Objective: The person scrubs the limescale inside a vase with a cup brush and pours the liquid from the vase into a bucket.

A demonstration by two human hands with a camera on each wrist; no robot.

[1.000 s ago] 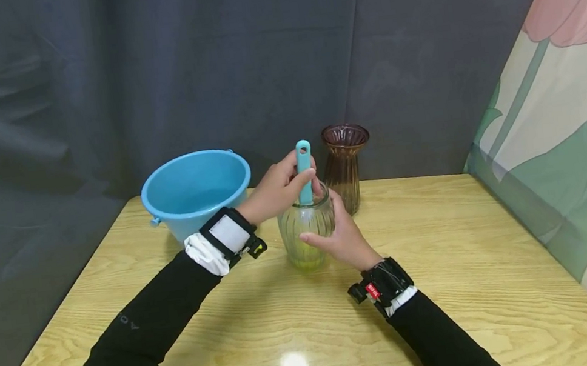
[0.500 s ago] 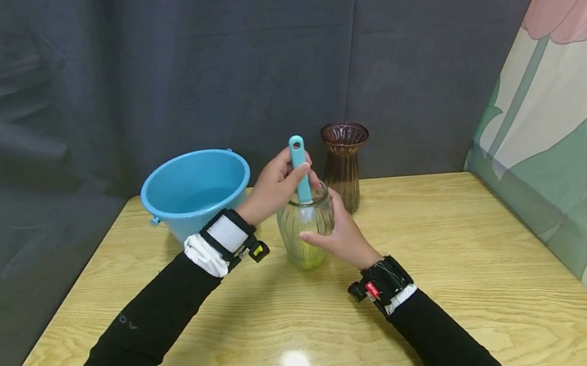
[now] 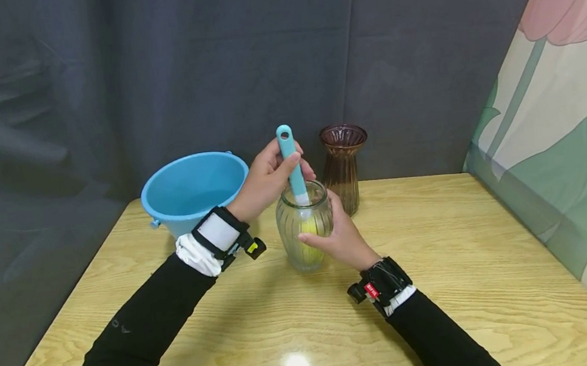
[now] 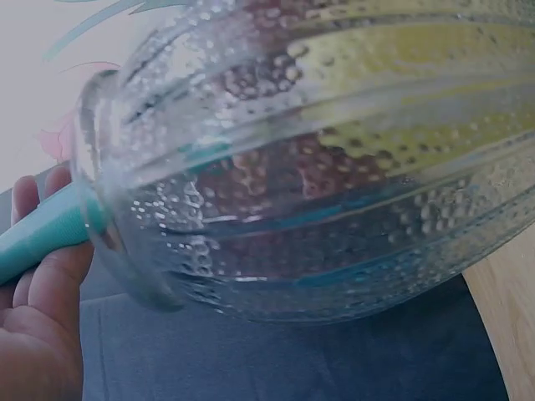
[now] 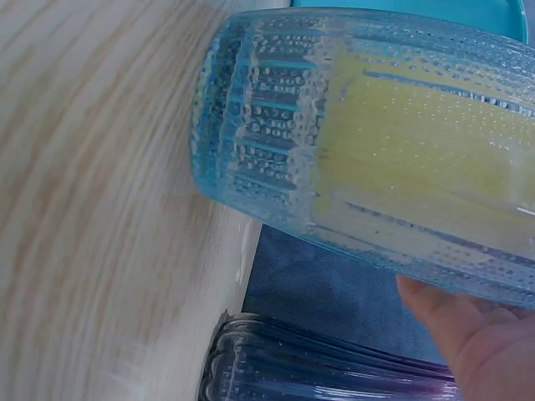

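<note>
A clear ribbed glass jar (image 3: 299, 231) stands on the wooden table (image 3: 449, 286). My right hand (image 3: 333, 236) grips its right side; the jar (image 5: 376, 159) fills the right wrist view, with my fingers (image 5: 468, 342) below it. My left hand (image 3: 268, 180) holds the teal handle (image 3: 291, 162) of a brush whose yellow sponge head (image 3: 308, 236) is inside the jar. In the left wrist view the jar (image 4: 334, 159) looms large, and the teal handle (image 4: 42, 238) enters its mouth beside my left hand (image 4: 38, 334).
A blue plastic bucket (image 3: 195, 189) sits at the back left of the table. A brown ribbed glass vase (image 3: 343, 164) stands right behind the jar, also seen as the brown vase (image 5: 334, 368). A dark curtain hangs behind, and a flowered panel (image 3: 569, 143) borders the right.
My left hand has lifted the teal brush upward and slightly left, so the sponge head sits higher in the jar. The right hand and jar have stayed in place.
</note>
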